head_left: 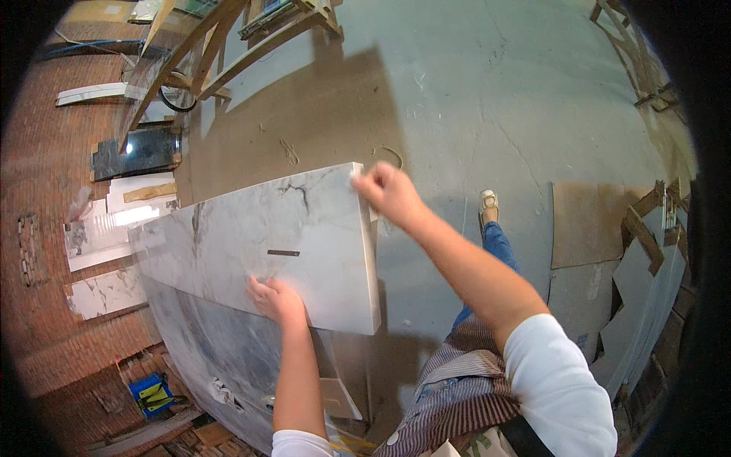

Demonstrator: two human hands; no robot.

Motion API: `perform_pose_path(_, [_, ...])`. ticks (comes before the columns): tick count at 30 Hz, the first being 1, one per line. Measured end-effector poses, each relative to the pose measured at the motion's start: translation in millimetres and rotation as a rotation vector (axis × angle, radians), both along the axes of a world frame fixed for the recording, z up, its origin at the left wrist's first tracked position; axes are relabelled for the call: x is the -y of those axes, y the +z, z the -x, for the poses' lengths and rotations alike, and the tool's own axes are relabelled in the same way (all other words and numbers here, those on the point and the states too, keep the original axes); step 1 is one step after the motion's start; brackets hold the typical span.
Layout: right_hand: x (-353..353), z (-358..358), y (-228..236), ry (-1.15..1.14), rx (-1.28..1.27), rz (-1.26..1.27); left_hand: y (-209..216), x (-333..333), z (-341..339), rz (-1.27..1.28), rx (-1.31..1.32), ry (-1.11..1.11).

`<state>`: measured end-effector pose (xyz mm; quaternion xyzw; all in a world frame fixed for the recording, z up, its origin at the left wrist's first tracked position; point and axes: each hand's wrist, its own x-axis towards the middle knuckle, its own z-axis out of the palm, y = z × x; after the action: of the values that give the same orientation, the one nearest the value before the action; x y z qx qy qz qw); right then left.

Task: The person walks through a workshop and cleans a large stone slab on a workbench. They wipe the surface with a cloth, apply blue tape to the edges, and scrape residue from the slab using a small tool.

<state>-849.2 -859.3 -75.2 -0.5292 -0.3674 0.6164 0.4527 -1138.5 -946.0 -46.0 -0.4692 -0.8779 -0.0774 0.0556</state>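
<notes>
A white marble slab (pixel 244 228) with dark veins lies in front of me. At its far right corner my right hand (pixel 387 194) is closed in a pinch, slightly blurred. A small white piece (pixel 355 176) shows at the fingertips, too small to name. My left hand (pixel 277 300) rests near the slab's near edge, fingers lying outstretched on the surface and holding nothing. Just beyond it a short dark flat strip (pixel 283 253) sits on the slab; whether it is a loose bar or a slot I cannot tell.
A greyer dusty surface (pixel 221 343) extends below the slab's near edge. Wooden frames (pixel 266 53) stand at the far left. Stone offcuts (pixel 106 228) lean by the brick wall (pixel 46 183). Cardboard (pixel 590 225) and leaning panels (pixel 647 305) are at right. A blue-and-yellow item (pixel 154 394) lies lower left.
</notes>
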Motion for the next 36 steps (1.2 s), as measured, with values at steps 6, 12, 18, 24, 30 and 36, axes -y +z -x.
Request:
perform_pose_path(6, [79.5, 20.6, -5.8, 0.166, -0.032, -0.012, -2.4, 3.8, 1.4, -0.045, -0.002, 0.021])
perform_pose_path(12, [-36.1, -11.4, -11.7, -0.15, -0.076, 0.082, -2.9, -0.3, -0.1, -0.042, -0.014, -0.017])
perform_pose_path(18, [-19.0, -13.8, 9.5, -0.073, -0.598, 0.458, -2.4, 4.7, 3.8, -0.069, 0.0, -0.016])
perform_pose_path(24, [-36.4, -18.7, 11.6, 0.128, -0.44, 0.548, 0.8, 11.8, -0.3, -0.068, 0.014, -0.076])
perform_pose_path(30, [-45.5, -23.7, 20.7, 0.117, -0.472, 0.626, 11.5, 8.1, -13.5, -0.015, 0.057, -0.015])
perform_pose_path(36, [-44.3, -24.8, 25.7, 0.175, -0.553, 0.639, 12.9, 12.8, -12.9, 0.005, 0.037, -0.048])
